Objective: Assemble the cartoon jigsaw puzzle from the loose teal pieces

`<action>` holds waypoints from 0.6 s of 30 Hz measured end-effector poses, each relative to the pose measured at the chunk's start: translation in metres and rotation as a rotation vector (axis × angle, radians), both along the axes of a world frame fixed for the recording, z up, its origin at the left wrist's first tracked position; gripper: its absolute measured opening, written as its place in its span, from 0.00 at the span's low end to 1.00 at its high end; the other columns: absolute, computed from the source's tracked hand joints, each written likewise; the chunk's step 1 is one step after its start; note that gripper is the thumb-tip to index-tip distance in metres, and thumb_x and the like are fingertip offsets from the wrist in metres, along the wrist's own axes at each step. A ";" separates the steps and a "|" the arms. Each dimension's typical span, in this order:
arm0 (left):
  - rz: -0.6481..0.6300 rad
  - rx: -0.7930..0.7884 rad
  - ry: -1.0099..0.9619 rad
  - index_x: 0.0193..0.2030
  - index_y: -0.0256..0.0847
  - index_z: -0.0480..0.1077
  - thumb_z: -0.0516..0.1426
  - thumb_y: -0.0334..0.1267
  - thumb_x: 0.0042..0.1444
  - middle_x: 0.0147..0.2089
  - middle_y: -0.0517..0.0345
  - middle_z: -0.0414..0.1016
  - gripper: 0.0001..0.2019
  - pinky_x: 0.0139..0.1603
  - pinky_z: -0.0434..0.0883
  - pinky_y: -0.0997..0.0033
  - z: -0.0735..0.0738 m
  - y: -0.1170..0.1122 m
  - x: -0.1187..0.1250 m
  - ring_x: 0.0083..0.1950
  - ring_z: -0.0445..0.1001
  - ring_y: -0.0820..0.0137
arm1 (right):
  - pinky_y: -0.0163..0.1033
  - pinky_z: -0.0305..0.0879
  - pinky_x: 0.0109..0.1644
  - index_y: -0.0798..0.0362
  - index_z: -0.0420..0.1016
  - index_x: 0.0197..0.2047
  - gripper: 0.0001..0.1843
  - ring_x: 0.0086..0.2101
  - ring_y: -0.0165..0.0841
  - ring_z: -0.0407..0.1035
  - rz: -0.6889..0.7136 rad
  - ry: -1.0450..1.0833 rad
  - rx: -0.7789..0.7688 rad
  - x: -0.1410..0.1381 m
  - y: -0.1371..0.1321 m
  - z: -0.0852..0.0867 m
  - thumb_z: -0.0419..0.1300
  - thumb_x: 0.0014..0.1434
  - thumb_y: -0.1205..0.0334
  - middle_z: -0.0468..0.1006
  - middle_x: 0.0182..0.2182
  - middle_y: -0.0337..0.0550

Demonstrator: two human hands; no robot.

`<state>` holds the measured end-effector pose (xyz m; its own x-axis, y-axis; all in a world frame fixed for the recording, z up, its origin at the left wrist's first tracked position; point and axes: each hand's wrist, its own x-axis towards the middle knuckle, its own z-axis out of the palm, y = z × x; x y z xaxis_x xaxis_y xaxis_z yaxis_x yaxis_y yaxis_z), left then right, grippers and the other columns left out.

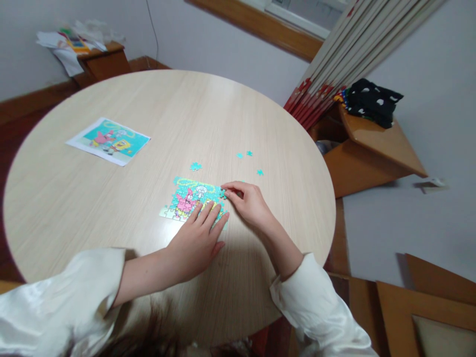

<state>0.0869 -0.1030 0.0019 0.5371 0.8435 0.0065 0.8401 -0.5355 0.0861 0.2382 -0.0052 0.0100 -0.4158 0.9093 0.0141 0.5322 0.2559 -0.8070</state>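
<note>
A partly assembled cartoon jigsaw puzzle point(185, 199) lies flat on the round table, showing a pink starfish figure and a pale-headed one. My left hand point(200, 238) rests on its lower right part with fingers stretched out, hiding some of the picture. At the puzzle's upper right edge, my right hand point(247, 202) pinches a turquoise puzzle piece point(223, 193) between thumb and forefinger. Beyond the puzzle lie loose turquoise pieces point(196, 166), with a few more such as one piece point(260, 172) farther right.
A printed reference picture point(111, 140) lies on the left of the round table point(156, 104). Papers cover a small wooden stand point(104, 62) at the back left. Black patterned cloth point(372, 101) sits on a wooden cabinet point(383, 148) at right, near a curtain point(334, 59).
</note>
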 end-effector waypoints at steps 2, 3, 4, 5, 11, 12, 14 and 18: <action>0.000 0.000 0.003 0.63 0.30 0.61 0.50 0.43 0.63 0.65 0.32 0.62 0.26 0.64 0.56 0.44 0.000 0.000 0.000 0.67 0.58 0.45 | 0.40 0.67 0.46 0.53 0.79 0.37 0.10 0.38 0.32 0.73 0.010 0.003 0.005 0.000 0.000 0.000 0.55 0.57 0.68 0.81 0.38 0.46; 0.000 0.001 0.003 0.64 0.30 0.61 0.50 0.43 0.63 0.65 0.32 0.62 0.26 0.64 0.56 0.44 0.000 0.000 0.000 0.67 0.58 0.45 | 0.40 0.67 0.46 0.53 0.78 0.36 0.10 0.38 0.32 0.73 0.013 0.006 0.009 0.000 0.000 0.000 0.55 0.57 0.68 0.81 0.37 0.46; -0.001 0.002 0.002 0.64 0.30 0.61 0.50 0.43 0.63 0.65 0.32 0.62 0.26 0.64 0.56 0.43 0.000 0.000 0.000 0.67 0.58 0.45 | 0.39 0.68 0.45 0.53 0.78 0.36 0.09 0.37 0.32 0.73 0.014 0.015 0.011 0.001 0.000 0.000 0.56 0.57 0.68 0.81 0.36 0.45; -0.001 0.005 -0.002 0.63 0.30 0.61 0.50 0.43 0.63 0.65 0.32 0.62 0.26 0.64 0.56 0.43 -0.001 0.000 0.000 0.67 0.58 0.45 | 0.39 0.68 0.44 0.54 0.77 0.35 0.08 0.36 0.32 0.73 0.008 0.031 0.011 0.001 0.001 0.000 0.56 0.57 0.67 0.80 0.34 0.45; 0.000 0.015 -0.041 0.63 0.31 0.62 0.50 0.42 0.63 0.64 0.34 0.62 0.25 0.64 0.56 0.44 -0.001 -0.001 -0.002 0.67 0.58 0.46 | 0.38 0.67 0.40 0.55 0.75 0.36 0.07 0.32 0.31 0.72 -0.205 0.099 0.075 0.017 0.020 -0.005 0.57 0.56 0.64 0.78 0.31 0.43; 0.000 0.017 -0.033 0.63 0.32 0.62 0.50 0.43 0.63 0.65 0.34 0.63 0.25 0.64 0.56 0.45 0.000 0.000 -0.002 0.67 0.58 0.46 | 0.38 0.67 0.41 0.55 0.75 0.36 0.07 0.32 0.31 0.71 -0.229 0.080 0.097 0.020 0.024 -0.008 0.57 0.56 0.63 0.78 0.31 0.43; -0.002 0.021 -0.011 0.63 0.32 0.62 0.50 0.43 0.63 0.65 0.35 0.62 0.24 0.64 0.57 0.46 0.001 0.000 -0.002 0.67 0.58 0.47 | 0.39 0.66 0.41 0.55 0.75 0.36 0.07 0.31 0.31 0.70 -0.245 0.016 0.129 0.026 0.031 -0.012 0.57 0.56 0.63 0.78 0.30 0.43; -0.005 0.023 0.011 0.63 0.32 0.61 0.51 0.43 0.63 0.65 0.36 0.62 0.25 0.64 0.56 0.45 0.003 -0.001 -0.001 0.66 0.59 0.47 | 0.43 0.63 0.45 0.53 0.76 0.36 0.06 0.35 0.34 0.68 -0.251 -0.154 0.280 0.029 0.036 -0.014 0.59 0.55 0.65 0.76 0.32 0.45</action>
<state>0.0857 -0.1043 0.0053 0.5412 0.8406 0.0196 0.8384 -0.5413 0.0647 0.2673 0.0304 -0.0041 -0.1977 0.9528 0.2303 0.7153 0.3009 -0.6307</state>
